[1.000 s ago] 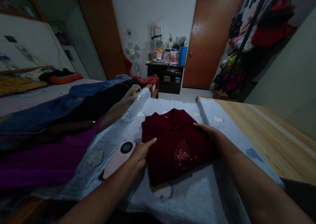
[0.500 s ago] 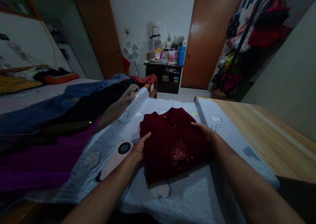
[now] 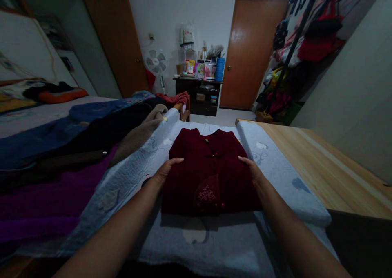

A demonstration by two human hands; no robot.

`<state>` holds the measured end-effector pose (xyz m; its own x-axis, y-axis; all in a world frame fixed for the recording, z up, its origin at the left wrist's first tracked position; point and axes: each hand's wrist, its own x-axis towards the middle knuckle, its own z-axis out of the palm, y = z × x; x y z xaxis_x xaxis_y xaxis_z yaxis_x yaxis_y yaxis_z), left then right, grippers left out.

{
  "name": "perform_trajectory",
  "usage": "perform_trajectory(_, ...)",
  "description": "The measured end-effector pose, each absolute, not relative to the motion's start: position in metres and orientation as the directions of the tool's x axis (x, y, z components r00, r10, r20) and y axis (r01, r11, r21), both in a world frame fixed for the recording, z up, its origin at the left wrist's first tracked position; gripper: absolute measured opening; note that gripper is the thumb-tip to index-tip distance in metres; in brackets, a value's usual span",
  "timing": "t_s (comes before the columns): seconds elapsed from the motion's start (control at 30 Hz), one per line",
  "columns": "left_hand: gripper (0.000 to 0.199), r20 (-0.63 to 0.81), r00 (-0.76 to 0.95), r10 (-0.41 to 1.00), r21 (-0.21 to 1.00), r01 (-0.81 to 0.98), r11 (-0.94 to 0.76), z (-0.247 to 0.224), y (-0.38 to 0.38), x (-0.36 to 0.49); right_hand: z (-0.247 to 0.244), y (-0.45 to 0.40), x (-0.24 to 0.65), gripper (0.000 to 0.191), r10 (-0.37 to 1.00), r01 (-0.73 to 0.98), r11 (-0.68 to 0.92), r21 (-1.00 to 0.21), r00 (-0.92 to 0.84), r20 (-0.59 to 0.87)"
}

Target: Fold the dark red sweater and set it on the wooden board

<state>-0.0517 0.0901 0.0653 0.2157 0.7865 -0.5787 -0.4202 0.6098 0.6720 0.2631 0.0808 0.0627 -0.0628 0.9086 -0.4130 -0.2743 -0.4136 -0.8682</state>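
A folded dark red jacket (image 3: 214,167) with a fan-shaped embroidered patch and small buttons lies in front of me, its collar pointing away. My left hand (image 3: 165,171) grips its left side, thumb on top and the other fingers hidden beneath. On the opposite side, my right hand (image 3: 253,172) holds the edge in the same way, with the thumb over the cloth. Beneath is a light blue cover (image 3: 232,245) with heart prints. Only a dark round bit of the pink object (image 3: 146,181) shows behind my left forearm.
Purple cloth (image 3: 58,196), a brown garment (image 3: 137,133) and jeans (image 3: 88,112) lie at the left. To the right is a wooden board (image 3: 321,163). Farther back stand a fan (image 3: 156,62), a dark cabinet (image 3: 196,96) and a rack of hanging bags (image 3: 318,45).
The jacket has turned so its collar points straight away and its lower edge lies level. My left hand has moved slightly up and left with it, and my forearm now covers most of the pink object.
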Motion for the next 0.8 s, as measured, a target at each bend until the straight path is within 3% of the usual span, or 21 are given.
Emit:
perform_trajectory(0.2,0.033,-0.604,0.408,0.684,0.570,-0.378,0.729,0.037,0.093,-0.068,0.044,0.039,0.254,0.038,0.886,-0.306,-0.450,-0.839,-0.036,-0.462)
perform_trajectory(0.33,0.029,-0.653,0.389,0.649,0.542,-0.358,0.760,0.031,0.087,-0.069,0.030,0.033,0.253,0.032,0.851,-0.384,-0.484,-0.787,0.005,-0.526)
perform_trajectory(0.43,0.028,-0.638,0.296,0.711,0.633,-0.323,0.703,0.038,0.087,-0.066,0.025,0.037,0.258,0.032,0.885,-0.354,-0.416,-0.838,0.057,-0.463)
perform_trajectory(0.53,0.036,-0.495,0.016,0.869,0.860,-0.131,0.492,0.042,0.094,-0.064,0.023,0.043,0.264,0.035,0.924,-0.198,-0.307,-0.931,0.171,-0.342)
perform_trajectory(0.6,0.049,-0.362,-0.170,0.917,0.928,0.024,0.371,0.042,0.101,-0.065,0.025,0.047,0.268,0.038,0.931,0.003,-0.250,-0.968,0.275,-0.240)
perform_trajectory(0.7,0.056,-0.201,-0.253,0.946,0.922,0.279,0.270,0.044,0.107,-0.066,0.034,0.053,0.271,0.046,0.918,0.355,-0.173,-0.919,0.396,-0.020)
perform_trajectory(0.8,0.052,-0.071,-0.170,0.983,0.807,0.569,0.157,0.051,0.108,-0.063,0.044,0.062,0.270,0.043,0.920,0.495,-0.190,-0.848,0.392,0.022)
